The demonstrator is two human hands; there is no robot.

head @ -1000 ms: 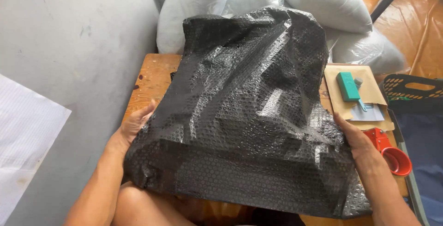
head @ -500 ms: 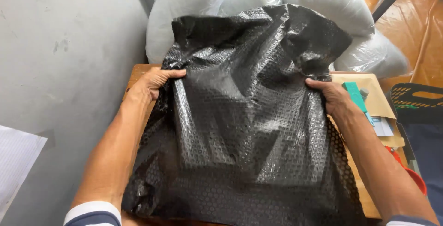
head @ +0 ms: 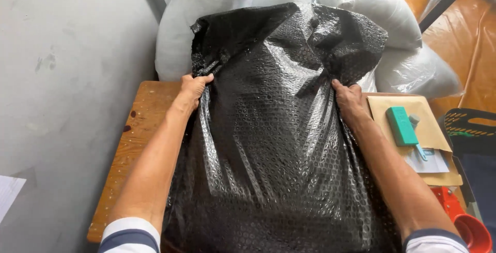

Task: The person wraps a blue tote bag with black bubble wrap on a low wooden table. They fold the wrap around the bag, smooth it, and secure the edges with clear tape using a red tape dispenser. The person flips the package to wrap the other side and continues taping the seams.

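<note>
Hands grip a large black bubble-wrap bag (head: 274,144) at its two sides, near the upper end. The left hand (head: 194,88) is closed on the bag's left edge, fingers curled over a pinch of the plastic, and the right hand (head: 349,99) is closed on the right edge in the same way, thumb on top. Holding it at matching points on both sides appears to keep the bag pulled flat and taut across its width, since the bubbled surface between the two grips looks stretched while the part above them flops in loose folds. The bag lies lengthwise on a wooden bench (head: 137,129), covering most of it, its near end running out of view below the sleeves and its far end leaning against white plastic-covered pillows (head: 222,5) stacked behind the bench. To the right of the bag, just beside the right forearm, a brown envelope (head: 385,109) lies flat with a teal rectangular tool (head: 402,126) resting on it. Further right stands a dark plastic basket (head: 473,124), and a red tape dispenser (head: 465,222) sits at the bench's near right corner. A grey wall (head: 67,67) runs along the left.
</note>
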